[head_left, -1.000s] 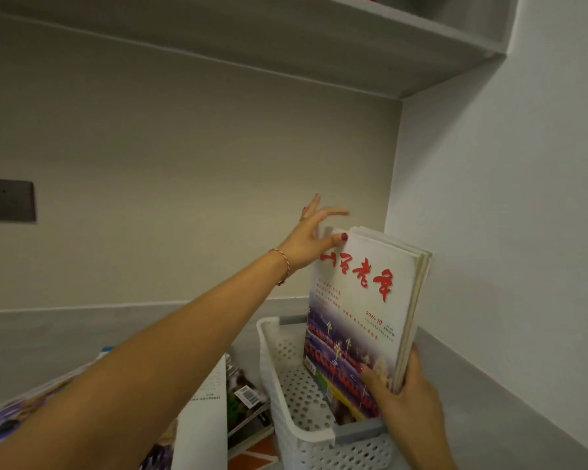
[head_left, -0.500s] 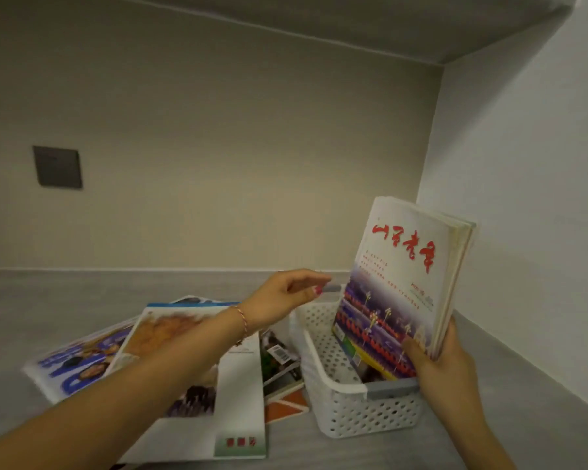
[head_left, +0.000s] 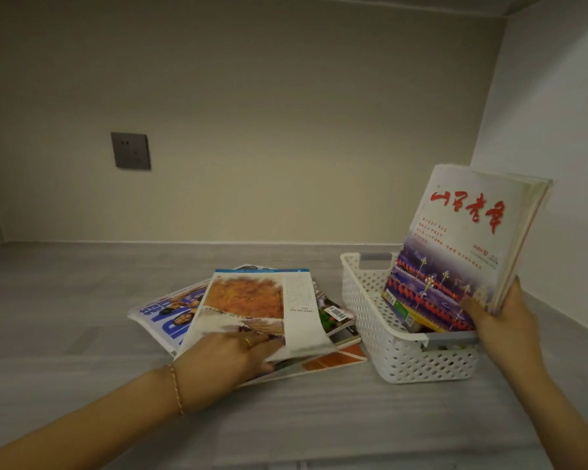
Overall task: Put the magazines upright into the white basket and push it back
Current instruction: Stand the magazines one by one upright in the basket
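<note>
Head view: right hand (head_left: 499, 329) grips upright magazine bundle (head_left: 462, 245), red calligraphy title, "2025 10", inside white perforated plastic basket (head_left: 370, 310). Left hand (head_left: 224, 359) lifts top magazine of flat glossy pile (head_left: 248, 307); barcode visible.

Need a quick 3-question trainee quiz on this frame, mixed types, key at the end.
1. True or false: the magazines held by the right hand stand in the white basket.
2. Multiple choice: the left hand is on
A. the basket rim
B. the pile of magazines lying flat on the counter
C. the wall socket
3. Fill in: the flat pile lies to the ____ of the basket in the head view.

Key: 1 true, the bundle with red lettering stands tilted in the basket; 2 B; 3 left.
</note>
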